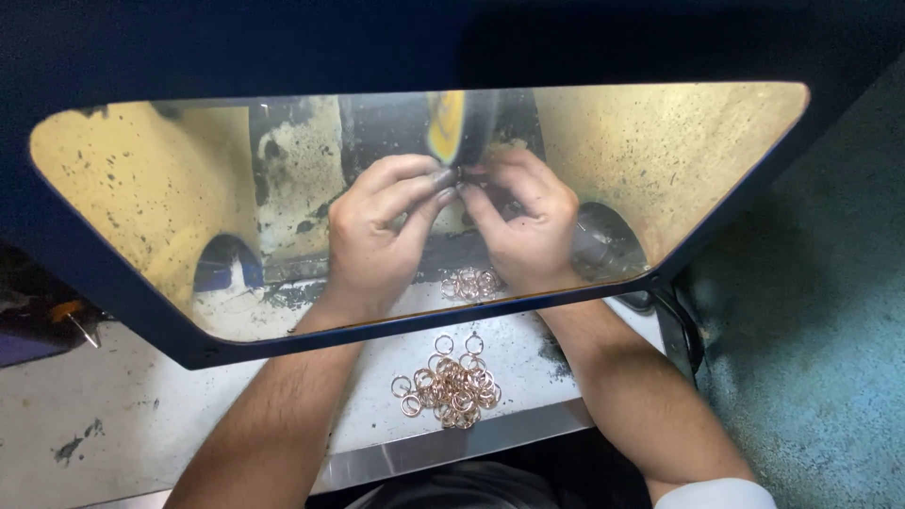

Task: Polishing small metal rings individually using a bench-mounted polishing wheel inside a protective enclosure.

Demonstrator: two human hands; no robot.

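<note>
A: What do the hands hold behind the clear, dark-framed shield [754, 179]?

B: The left hand [377, 231] and right hand [528, 221] both pinch one small ring [459, 176], hardly visible, against the blurred round polishing wheel [452, 123].

A: And the other rings?

B: A loose pile of thin shiny copper-coloured metal rings [451, 386] lies on the stained white bench [94, 415], between the forearms, near its steel edge.
</note>
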